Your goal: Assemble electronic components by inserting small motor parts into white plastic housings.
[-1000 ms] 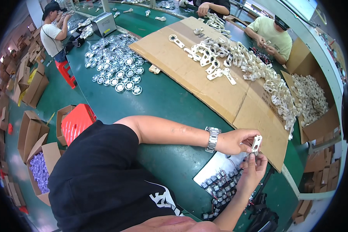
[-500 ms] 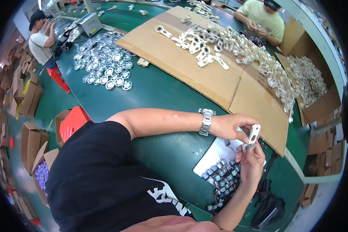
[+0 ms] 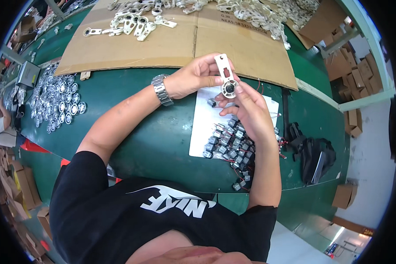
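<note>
A white plastic housing (image 3: 222, 61), long and narrow with a round end and a dark hub, is held between my two hands above the table. My left hand (image 3: 193, 78), a steel watch at its wrist, pinches the long part from the left side. At the round end, the thumb and fingers of my right hand (image 3: 255, 112) close on the rim. Just below my hands, several small metal motors (image 3: 233, 145) with thin red and dark wires lie heaped on a white sheet (image 3: 200, 119).
A cardboard sheet (image 3: 246, 61) spans the far table, bearing many similar white housings (image 3: 138, 22). Shiny round discs (image 3: 66, 103) are spread at the left, near a grey metal box (image 3: 28, 74). A black bag (image 3: 317, 158) lies right. Someone's pale sleeve (image 3: 4, 132) shows far left.
My view has swung to the right. The housing has turned, so its round end with the dark hub now faces me; both hands still hold it.
</note>
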The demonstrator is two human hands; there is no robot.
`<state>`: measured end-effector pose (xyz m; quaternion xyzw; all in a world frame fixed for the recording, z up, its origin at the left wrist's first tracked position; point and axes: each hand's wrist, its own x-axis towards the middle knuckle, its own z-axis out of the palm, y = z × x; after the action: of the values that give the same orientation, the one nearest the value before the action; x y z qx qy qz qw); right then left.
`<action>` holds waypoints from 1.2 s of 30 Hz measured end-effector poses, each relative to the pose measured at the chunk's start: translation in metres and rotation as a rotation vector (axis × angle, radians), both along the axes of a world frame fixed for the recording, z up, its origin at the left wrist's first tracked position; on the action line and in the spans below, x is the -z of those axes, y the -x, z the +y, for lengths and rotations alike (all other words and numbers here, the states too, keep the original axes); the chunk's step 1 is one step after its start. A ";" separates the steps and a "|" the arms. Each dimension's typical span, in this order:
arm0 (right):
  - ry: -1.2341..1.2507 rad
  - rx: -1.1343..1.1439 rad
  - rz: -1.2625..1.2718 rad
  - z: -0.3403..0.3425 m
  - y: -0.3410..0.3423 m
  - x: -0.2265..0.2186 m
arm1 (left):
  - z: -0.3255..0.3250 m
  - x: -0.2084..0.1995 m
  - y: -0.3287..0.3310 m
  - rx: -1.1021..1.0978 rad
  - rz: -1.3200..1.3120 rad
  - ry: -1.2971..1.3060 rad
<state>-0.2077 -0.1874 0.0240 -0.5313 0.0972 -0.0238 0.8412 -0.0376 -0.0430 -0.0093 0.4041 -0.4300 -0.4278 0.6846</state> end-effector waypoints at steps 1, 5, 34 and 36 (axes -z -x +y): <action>-0.002 0.010 0.004 -0.001 0.001 0.001 | 0.000 0.000 0.001 0.010 0.004 -0.002; 0.212 0.004 -0.029 -0.001 0.003 0.007 | -0.001 -0.001 0.005 0.021 -0.014 -0.017; -0.044 -0.013 -0.076 0.000 0.001 0.018 | 0.001 -0.009 0.027 -0.025 -0.140 -0.021; 0.112 0.027 -0.031 -0.004 0.002 0.002 | 0.003 -0.015 0.020 -0.141 -0.160 -0.013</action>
<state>-0.2094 -0.1910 0.0220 -0.5760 0.0897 -0.0488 0.8111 -0.0575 -0.0401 0.0060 0.4707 -0.4510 -0.3479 0.6738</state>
